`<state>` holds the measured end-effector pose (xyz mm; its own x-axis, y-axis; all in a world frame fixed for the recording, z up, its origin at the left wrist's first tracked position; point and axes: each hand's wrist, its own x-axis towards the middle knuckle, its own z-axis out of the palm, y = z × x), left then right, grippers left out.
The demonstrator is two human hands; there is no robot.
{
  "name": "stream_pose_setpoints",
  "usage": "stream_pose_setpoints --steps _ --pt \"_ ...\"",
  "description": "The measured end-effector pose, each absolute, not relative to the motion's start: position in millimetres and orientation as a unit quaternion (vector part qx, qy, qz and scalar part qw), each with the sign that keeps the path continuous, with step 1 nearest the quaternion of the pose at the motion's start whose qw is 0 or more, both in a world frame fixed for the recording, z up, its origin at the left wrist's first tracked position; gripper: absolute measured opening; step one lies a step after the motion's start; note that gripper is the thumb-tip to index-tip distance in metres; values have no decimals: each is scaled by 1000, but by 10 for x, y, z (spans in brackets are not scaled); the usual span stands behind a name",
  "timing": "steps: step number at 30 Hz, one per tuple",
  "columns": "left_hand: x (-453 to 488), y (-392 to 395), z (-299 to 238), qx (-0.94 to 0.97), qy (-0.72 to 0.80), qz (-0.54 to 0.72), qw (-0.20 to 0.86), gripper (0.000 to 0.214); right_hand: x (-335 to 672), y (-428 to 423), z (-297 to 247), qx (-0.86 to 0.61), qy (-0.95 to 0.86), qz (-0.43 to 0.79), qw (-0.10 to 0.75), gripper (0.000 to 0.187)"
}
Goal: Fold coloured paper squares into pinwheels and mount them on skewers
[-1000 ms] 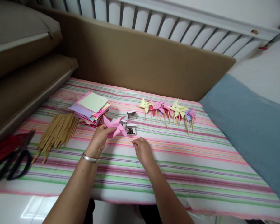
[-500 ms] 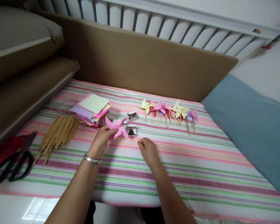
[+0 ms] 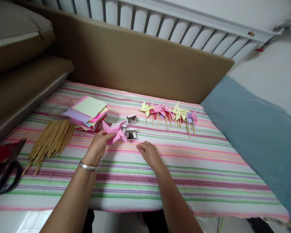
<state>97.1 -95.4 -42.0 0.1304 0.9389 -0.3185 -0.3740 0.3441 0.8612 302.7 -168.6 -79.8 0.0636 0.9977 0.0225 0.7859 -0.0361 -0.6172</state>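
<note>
My left hand (image 3: 98,142) pinches a pink paper pinwheel (image 3: 116,133) at its centre, thumb on top, above the striped cloth. Just behind the pinwheel sit small white boxes; the nearer open box (image 3: 131,134) holds small dark pieces, and another open box (image 3: 131,119) stands behind it. To the right, my right hand (image 3: 147,152) is closed in a pinch, fingertips together, apart from the pinwheel. Something tiny may be between its fingertips, too small to make out.
A stack of coloured paper squares (image 3: 89,108) and a pile of wooden sticks (image 3: 52,139) lie left. Black-handled scissors (image 3: 8,178) are at the far left. Finished pinwheels on sticks (image 3: 179,111) lie at the back right before a brown panel (image 3: 135,61).
The whole view has shifted slightly, so everything appears further left. My left hand keeps hold of the pinwheel, and my right hand stays pinched beside it.
</note>
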Motion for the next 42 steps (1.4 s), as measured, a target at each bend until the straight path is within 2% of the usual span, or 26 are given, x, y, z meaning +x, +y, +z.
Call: stream_pose_setpoints --steps 20,34,37,42 --pt "1026 -975 -475 310 445 470 697 25 2956 -1639 -831 -691 -642 185 276 11" --pt "1029 -999 -399 324 457 460 689 19 2923 -1645 -773 -680 -637 218 290 20" --pt "1053 -1002 -434 320 457 465 687 19 2879 -1692 -624 -671 -618 238 334 15" --pt "1176 -1053 -547 307 447 462 702 21 2740 -1763 -362 -608 -576 280 469 10"
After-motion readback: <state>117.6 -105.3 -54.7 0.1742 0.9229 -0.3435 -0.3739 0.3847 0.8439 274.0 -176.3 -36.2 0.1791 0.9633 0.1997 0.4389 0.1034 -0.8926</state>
